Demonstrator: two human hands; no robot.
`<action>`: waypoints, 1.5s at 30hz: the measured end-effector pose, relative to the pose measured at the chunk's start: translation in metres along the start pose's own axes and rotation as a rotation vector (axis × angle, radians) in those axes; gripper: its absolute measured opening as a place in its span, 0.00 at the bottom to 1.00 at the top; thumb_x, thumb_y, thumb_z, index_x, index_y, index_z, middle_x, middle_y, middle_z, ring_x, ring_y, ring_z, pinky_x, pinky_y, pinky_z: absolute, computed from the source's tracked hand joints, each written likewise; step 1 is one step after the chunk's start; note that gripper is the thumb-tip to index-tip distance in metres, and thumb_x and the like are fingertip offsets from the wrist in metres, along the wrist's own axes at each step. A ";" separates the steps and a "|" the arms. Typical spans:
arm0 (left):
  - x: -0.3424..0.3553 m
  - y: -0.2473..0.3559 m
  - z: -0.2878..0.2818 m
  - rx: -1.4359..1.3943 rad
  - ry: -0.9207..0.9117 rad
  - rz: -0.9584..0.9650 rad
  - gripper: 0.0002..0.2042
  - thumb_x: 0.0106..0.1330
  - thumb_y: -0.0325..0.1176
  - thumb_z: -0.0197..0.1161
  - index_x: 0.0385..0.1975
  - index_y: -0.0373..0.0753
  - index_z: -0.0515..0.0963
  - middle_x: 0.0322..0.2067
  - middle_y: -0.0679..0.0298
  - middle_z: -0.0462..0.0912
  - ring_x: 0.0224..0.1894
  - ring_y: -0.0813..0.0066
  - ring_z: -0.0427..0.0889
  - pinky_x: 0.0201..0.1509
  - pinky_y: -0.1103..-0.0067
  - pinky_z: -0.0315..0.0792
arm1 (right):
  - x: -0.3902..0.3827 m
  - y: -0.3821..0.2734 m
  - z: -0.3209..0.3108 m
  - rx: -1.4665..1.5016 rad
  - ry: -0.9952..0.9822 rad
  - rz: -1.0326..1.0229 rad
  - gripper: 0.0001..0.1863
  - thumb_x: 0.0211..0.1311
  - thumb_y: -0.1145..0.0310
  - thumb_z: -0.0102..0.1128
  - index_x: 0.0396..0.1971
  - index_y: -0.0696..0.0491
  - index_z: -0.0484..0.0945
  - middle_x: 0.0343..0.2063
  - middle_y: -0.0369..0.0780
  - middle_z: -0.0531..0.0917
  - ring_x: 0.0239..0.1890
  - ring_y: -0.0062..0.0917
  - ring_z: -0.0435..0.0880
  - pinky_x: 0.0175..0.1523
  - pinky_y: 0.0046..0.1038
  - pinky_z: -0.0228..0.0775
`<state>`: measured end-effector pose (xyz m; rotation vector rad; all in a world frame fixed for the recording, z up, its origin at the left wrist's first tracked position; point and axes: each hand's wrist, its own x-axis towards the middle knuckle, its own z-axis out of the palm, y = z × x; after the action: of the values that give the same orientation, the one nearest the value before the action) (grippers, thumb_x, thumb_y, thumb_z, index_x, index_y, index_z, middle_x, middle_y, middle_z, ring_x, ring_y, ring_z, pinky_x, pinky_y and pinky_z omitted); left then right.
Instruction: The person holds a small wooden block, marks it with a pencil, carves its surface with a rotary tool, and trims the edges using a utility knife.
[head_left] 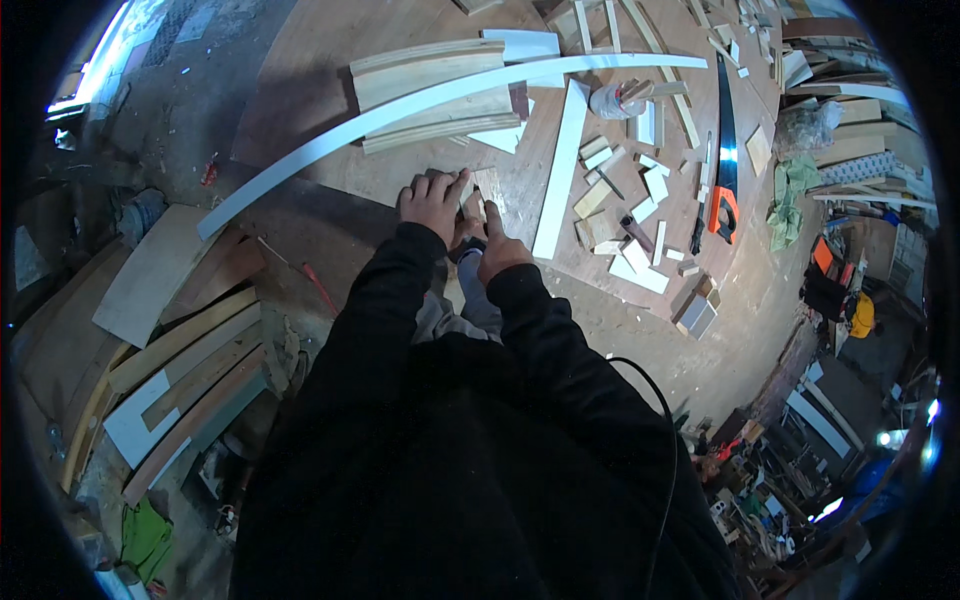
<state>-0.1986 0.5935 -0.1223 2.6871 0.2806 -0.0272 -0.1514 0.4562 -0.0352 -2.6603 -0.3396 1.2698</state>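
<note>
Hands, two: left hand (432, 203) and right hand (497, 250) grip closed on one wood block (470, 197).

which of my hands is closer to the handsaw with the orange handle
The right hand. It lies at the bench edge, with the straight white board and wood offcuts between it and the orange-handled handsaw. The left hand is farther left, beyond the right one.
</note>
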 end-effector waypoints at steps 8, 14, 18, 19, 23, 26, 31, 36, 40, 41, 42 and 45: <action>0.003 0.007 -0.011 0.025 -0.055 -0.016 0.43 0.50 0.54 0.72 0.69 0.52 0.65 0.49 0.64 0.71 0.52 0.60 0.68 0.51 0.64 0.64 | -0.028 0.031 0.017 -0.058 -0.060 0.030 0.50 0.57 0.69 0.59 0.75 0.42 0.38 0.33 0.57 0.84 0.38 0.51 0.85 0.44 0.49 0.76; 0.001 0.007 -0.009 0.011 -0.035 0.005 0.43 0.50 0.54 0.72 0.69 0.52 0.65 0.50 0.64 0.71 0.52 0.60 0.68 0.53 0.63 0.64 | -0.030 0.041 0.022 0.004 0.001 0.007 0.43 0.63 0.61 0.54 0.75 0.37 0.43 0.32 0.58 0.84 0.37 0.52 0.85 0.42 0.49 0.75; 0.001 0.002 -0.005 -0.014 0.014 0.025 0.43 0.50 0.55 0.72 0.68 0.51 0.65 0.49 0.64 0.72 0.52 0.59 0.69 0.54 0.63 0.65 | -0.042 0.035 0.013 -0.018 0.001 0.023 0.39 0.62 0.69 0.47 0.73 0.34 0.47 0.33 0.62 0.82 0.38 0.58 0.83 0.45 0.54 0.73; 0.001 0.004 -0.004 -0.017 0.013 0.022 0.43 0.50 0.55 0.72 0.68 0.51 0.65 0.49 0.64 0.72 0.52 0.59 0.69 0.54 0.63 0.65 | -0.043 0.038 0.016 -0.018 0.057 -0.005 0.39 0.64 0.65 0.49 0.74 0.36 0.46 0.30 0.60 0.83 0.35 0.56 0.83 0.41 0.53 0.73; 0.002 0.000 -0.004 0.054 -0.014 0.002 0.43 0.50 0.57 0.71 0.68 0.52 0.65 0.49 0.64 0.71 0.51 0.59 0.70 0.53 0.64 0.66 | -0.052 0.017 -0.006 0.179 0.293 -0.130 0.38 0.63 0.70 0.47 0.73 0.36 0.48 0.28 0.62 0.82 0.32 0.59 0.82 0.37 0.55 0.73; 0.000 0.004 -0.006 0.041 -0.013 0.000 0.43 0.50 0.57 0.71 0.69 0.52 0.64 0.48 0.65 0.71 0.50 0.60 0.70 0.53 0.64 0.66 | -0.028 0.013 -0.011 0.141 0.299 -0.174 0.38 0.62 0.71 0.48 0.72 0.38 0.50 0.26 0.61 0.82 0.30 0.59 0.82 0.36 0.55 0.74; 0.002 0.003 -0.001 0.027 -0.005 0.001 0.44 0.51 0.58 0.70 0.69 0.52 0.64 0.48 0.65 0.71 0.50 0.60 0.70 0.52 0.64 0.66 | 0.010 0.019 -0.006 0.106 0.296 -0.218 0.37 0.61 0.71 0.49 0.72 0.39 0.52 0.28 0.60 0.82 0.31 0.57 0.83 0.38 0.54 0.75; 0.002 0.000 0.001 0.051 -0.029 0.026 0.44 0.52 0.63 0.67 0.69 0.51 0.65 0.48 0.64 0.71 0.50 0.60 0.70 0.52 0.65 0.66 | 0.018 0.021 0.001 0.056 0.225 -0.196 0.37 0.60 0.71 0.49 0.71 0.40 0.53 0.29 0.60 0.83 0.32 0.57 0.83 0.38 0.54 0.75; 0.000 -0.003 0.006 0.043 0.044 0.049 0.44 0.53 0.66 0.64 0.68 0.49 0.66 0.48 0.64 0.71 0.50 0.59 0.70 0.52 0.64 0.65 | 0.016 0.014 0.003 0.096 0.223 -0.173 0.38 0.60 0.72 0.48 0.72 0.40 0.53 0.29 0.61 0.82 0.33 0.58 0.83 0.38 0.54 0.74; -0.001 -0.004 0.007 0.049 0.057 0.051 0.44 0.53 0.68 0.62 0.68 0.49 0.66 0.48 0.63 0.71 0.50 0.59 0.70 0.52 0.64 0.65 | 0.014 0.012 0.003 0.103 0.232 -0.161 0.38 0.60 0.72 0.48 0.72 0.40 0.52 0.29 0.61 0.82 0.33 0.58 0.83 0.38 0.55 0.74; 0.000 -0.005 0.008 0.055 0.070 0.056 0.45 0.53 0.70 0.60 0.68 0.48 0.66 0.49 0.63 0.72 0.50 0.58 0.69 0.52 0.64 0.65 | 0.014 0.011 0.004 0.102 0.233 -0.161 0.38 0.60 0.72 0.48 0.72 0.40 0.52 0.29 0.61 0.82 0.33 0.58 0.83 0.38 0.55 0.74; 0.000 -0.004 0.011 0.037 0.062 0.057 0.46 0.53 0.73 0.57 0.68 0.48 0.66 0.49 0.62 0.72 0.50 0.58 0.69 0.53 0.63 0.65 | 0.015 0.011 0.006 0.099 0.248 -0.164 0.38 0.60 0.72 0.47 0.72 0.40 0.52 0.29 0.61 0.82 0.32 0.58 0.83 0.37 0.54 0.74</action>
<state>-0.1996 0.5927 -0.1337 2.7344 0.2239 0.0697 -0.1459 0.4498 -0.0528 -2.6052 -0.4351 0.8744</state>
